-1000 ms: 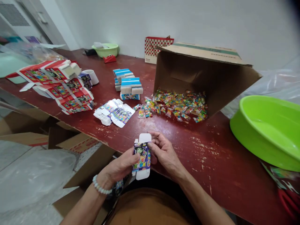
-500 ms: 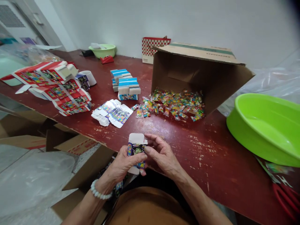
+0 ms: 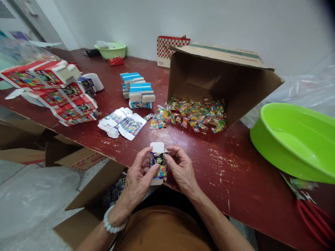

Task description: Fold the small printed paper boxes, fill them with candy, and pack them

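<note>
Since the earlier frame, the left hand's thumb has drawn back from the far edge of the purple carton point(image 3: 159, 161) to its lower front, and that hand's fingers now show along the left side. The left hand point(image 3: 139, 174) is clamped on the carton. The right hand point(image 3: 182, 171) grips the upper right edge, its thumb at the corner. The carton stands between the two hands, above the near edge of the desk point(image 3: 209, 164), with white flaps sticking out at both ends. Beyond the left hand lies a stack of flattened cartons point(image 3: 131, 125), with banded blue cartons point(image 3: 141, 91) farther off; left of these, bundled red cartons point(image 3: 56, 91) are piled up. Past the right hand, small candy packets point(image 3: 193, 113) spill from a cardboard box point(image 3: 222, 73) lying on its side. Well right of that hand is a green basin point(image 3: 282, 150).
</note>
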Demonstrator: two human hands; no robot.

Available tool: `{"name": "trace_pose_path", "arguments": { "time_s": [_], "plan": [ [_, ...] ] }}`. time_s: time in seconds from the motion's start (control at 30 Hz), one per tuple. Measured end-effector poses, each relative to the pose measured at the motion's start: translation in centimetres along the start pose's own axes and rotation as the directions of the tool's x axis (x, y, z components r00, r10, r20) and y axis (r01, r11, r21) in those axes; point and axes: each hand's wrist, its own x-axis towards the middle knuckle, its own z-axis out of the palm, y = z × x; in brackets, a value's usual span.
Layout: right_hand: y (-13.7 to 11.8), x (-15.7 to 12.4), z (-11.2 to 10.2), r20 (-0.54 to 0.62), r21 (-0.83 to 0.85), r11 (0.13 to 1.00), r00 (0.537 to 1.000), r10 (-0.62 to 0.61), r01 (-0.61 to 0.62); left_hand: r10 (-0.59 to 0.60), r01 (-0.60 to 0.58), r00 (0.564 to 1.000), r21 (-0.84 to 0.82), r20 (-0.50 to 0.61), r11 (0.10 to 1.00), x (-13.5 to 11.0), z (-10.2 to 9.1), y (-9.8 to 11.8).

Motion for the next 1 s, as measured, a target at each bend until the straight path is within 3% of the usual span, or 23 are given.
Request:
{"name": "trace_pose_path", "arguments": {
  "time_s": [0.17, 0.27, 0.4, 0.53, 0.6, 0.67, 0.73, 0.87, 1.0],
  "plan": [
    [-0.5, 0.8, -0.8, 0.079, 0.000, 0.987, 0.984, 0.161, -0.161, -0.049, 0.055, 0.984, -0.033, 0.173, 0.998, 1.4, -1.1, 0.3],
    [-0.8, 1.9, -1.1, 0.122, 0.037, 0.967, 0.962, 0.246, -0.252, -0.012, 0.011, 0.978, 0.009, 0.208, 1.000, 2.4, -1.7, 0.9],
    [-1.4, 3.3, -0.3, 0.190, 0.071, 0.983, 0.969, 0.156, -0.172, 0.015, -0.014, 0.981, -0.006, 0.193, 1.000, 3.2, -2.3, 1.9],
    [-2.0, 3.6, 0.9, 0.219, -0.019, 0.999, 0.975, 0.036, -0.032, -0.071, 0.088, 0.989, -0.132, 0.130, 0.987, 3.3, -3.0, 2.4],
    [-1.9, 3.3, 1.2, 0.180, -0.034, 0.999, 0.984, -0.003, 0.009, -0.169, 0.215, 0.959, -0.197, 0.225, 0.956, 3.2, -3.2, 2.3],
    [-1.7, 2.9, 1.3, 0.186, -0.062, 0.998, 0.983, -0.005, 0.017, -0.298, 0.386, 0.887, -0.213, 0.354, 0.897, 3.1, -3.2, 2.0],
    [-1.6, 2.4, 1.3, 0.231, -0.111, 0.994, 0.973, 0.019, 0.007, -0.391, 0.493, 0.834, -0.206, 0.390, 0.846, 3.0, -2.9, 1.6],
    [-1.4, 2.0, 1.0, 0.252, -0.089, 0.991, 0.961, 0.115, -0.096, -0.427, 0.487, 0.860, -0.198, 0.280, 0.851, 2.6, -2.1, 0.6],
    [-1.5, 2.2, 0.6, 0.221, -0.072, 0.980, 0.955, 0.198, -0.187, -0.382, 0.441, 0.874, -0.159, 0.301, 0.884, 2.1, -1.7, -0.3]
  ]
}}
